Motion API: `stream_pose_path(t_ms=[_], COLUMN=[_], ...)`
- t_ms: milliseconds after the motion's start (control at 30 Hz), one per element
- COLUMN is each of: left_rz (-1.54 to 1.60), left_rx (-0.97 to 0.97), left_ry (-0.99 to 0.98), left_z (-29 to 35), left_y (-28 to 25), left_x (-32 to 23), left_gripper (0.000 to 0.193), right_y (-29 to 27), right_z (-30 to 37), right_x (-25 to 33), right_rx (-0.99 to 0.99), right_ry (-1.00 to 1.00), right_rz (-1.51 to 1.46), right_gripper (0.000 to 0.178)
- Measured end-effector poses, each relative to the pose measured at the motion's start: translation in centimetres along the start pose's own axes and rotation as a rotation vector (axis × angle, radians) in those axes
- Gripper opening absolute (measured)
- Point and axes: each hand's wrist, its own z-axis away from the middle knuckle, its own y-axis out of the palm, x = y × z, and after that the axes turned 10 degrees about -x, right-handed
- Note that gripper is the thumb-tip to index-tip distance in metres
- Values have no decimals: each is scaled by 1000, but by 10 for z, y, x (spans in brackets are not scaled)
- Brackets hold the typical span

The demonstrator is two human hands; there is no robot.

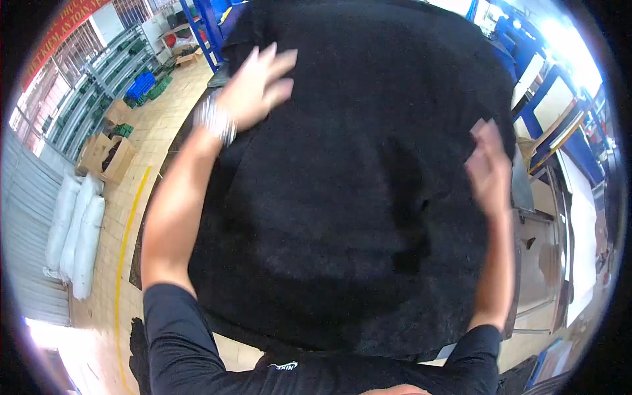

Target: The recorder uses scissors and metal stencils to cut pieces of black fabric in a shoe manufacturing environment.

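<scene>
A large sheet of black fuzzy fabric (355,184) is spread over a table and fills most of the view. My left hand (258,85) lies over its far left part with fingers spread apart, a silvery bracelet on the wrist. My right hand (488,164) is over the fabric's right edge, blurred, fingers loosely apart. Neither hand grips anything that I can see. Both forearms come in from the lower edge, in short black sleeves.
Cardboard boxes (108,155) and white sacks (76,230) stand on the tiled floor at left, with grey shelving (99,85) behind. A yellow floor line (128,237) runs along the table. Blue frames and white panels (559,112) are at right.
</scene>
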Motion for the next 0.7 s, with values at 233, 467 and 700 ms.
stream_pose_path(t_ms=[233, 467, 700], left_rz=[491, 380, 569], left_rx=[-232, -690, -839], left_ry=[-1430, -2697, -2629], left_z=[464, 911, 976], left_y=[-79, -149, -174], left_x=[-121, -440, -443], left_gripper=[29, 23, 26], right_y=[24, 160, 315], right_z=[274, 266, 227], right_x=[159, 335, 544], right_rx=[513, 701, 879], right_ry=[280, -77, -589], right_rz=[-70, -540, -658], right_gripper=[35, 20, 16])
